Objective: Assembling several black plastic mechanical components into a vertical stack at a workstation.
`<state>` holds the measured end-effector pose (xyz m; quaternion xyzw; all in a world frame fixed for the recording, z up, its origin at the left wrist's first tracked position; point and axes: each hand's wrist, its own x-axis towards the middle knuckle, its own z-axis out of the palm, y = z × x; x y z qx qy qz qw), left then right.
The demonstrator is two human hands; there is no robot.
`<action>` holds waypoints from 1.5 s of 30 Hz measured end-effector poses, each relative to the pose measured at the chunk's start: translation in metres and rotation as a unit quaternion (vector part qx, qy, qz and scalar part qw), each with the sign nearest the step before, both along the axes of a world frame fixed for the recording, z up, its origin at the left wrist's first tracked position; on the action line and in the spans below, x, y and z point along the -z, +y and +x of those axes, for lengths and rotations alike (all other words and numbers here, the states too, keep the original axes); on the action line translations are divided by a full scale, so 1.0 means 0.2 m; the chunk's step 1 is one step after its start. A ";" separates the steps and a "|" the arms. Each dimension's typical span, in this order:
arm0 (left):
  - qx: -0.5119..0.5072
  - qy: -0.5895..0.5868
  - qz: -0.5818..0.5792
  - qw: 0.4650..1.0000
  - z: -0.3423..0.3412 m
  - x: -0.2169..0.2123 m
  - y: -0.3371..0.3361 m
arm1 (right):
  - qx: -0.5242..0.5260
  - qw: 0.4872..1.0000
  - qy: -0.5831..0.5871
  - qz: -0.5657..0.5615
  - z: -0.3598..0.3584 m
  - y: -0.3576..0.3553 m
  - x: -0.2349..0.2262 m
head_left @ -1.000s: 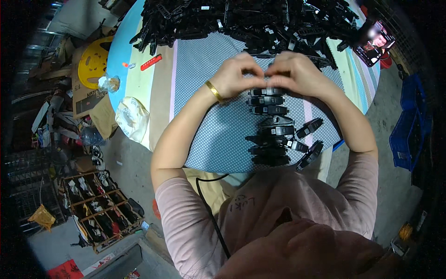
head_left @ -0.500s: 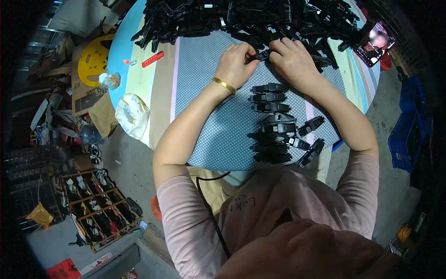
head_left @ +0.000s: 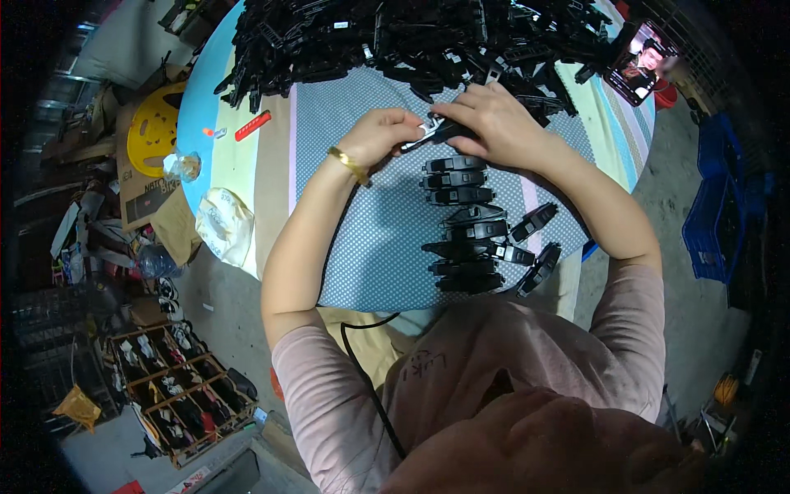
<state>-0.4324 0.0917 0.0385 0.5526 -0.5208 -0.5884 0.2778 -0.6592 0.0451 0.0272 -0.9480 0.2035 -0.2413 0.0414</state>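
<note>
Both hands meet over the table, just short of the heap, around one black plastic part (head_left: 428, 135) with a pale shiny edge. My left hand (head_left: 380, 138), with a gold bangle at its wrist, pinches the part's left end between thumb and fingers. From the other side my right hand (head_left: 496, 128) grips it and covers much of its right end. Just nearer than the hands, several similar black plastic pieces (head_left: 457, 196) lie stacked in a column. Two loose pieces (head_left: 535, 222) rest to the right of that column.
A large heap of black plastic parts (head_left: 321, 45) covers the table's far side. A lit phone (head_left: 644, 64) stands far right. On the left lie a red strip-shaped object (head_left: 253, 125) and a white bag (head_left: 224, 226). Blue crates (head_left: 709, 206) stand on the floor at right.
Both hands have come back from the heap's edge toward me. The part between them now shows a pale shiny edge. The whole view has shifted slightly.
</note>
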 end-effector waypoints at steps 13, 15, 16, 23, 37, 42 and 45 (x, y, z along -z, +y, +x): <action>0.019 -0.209 -0.142 0.967 -0.01 0.00 0.06 | 0.022 0.999 -0.016 0.042 -0.02 0.00 -0.03; 0.038 -0.268 -0.240 0.932 -0.06 -0.02 0.09 | 0.007 0.998 0.014 0.064 -0.02 0.01 -0.02; 0.055 -0.327 -0.335 0.882 -0.08 -0.03 0.10 | 0.002 0.998 0.013 0.065 -0.02 0.02 -0.02; 0.062 -0.336 -0.351 0.872 -0.08 0.01 0.10 | -0.013 0.997 0.023 0.077 -0.04 0.02 -0.06; 0.011 -0.269 -0.348 0.898 -0.15 0.04 0.10 | -0.016 0.993 -0.056 0.098 0.00 0.07 -0.04; 0.052 -0.308 -0.463 0.829 -0.14 0.05 0.09 | 0.014 0.975 -0.155 0.161 -0.01 0.06 -0.10; 0.039 -0.294 -0.423 0.856 -0.14 0.05 0.08 | -0.047 0.957 -0.198 0.209 0.01 0.03 -0.02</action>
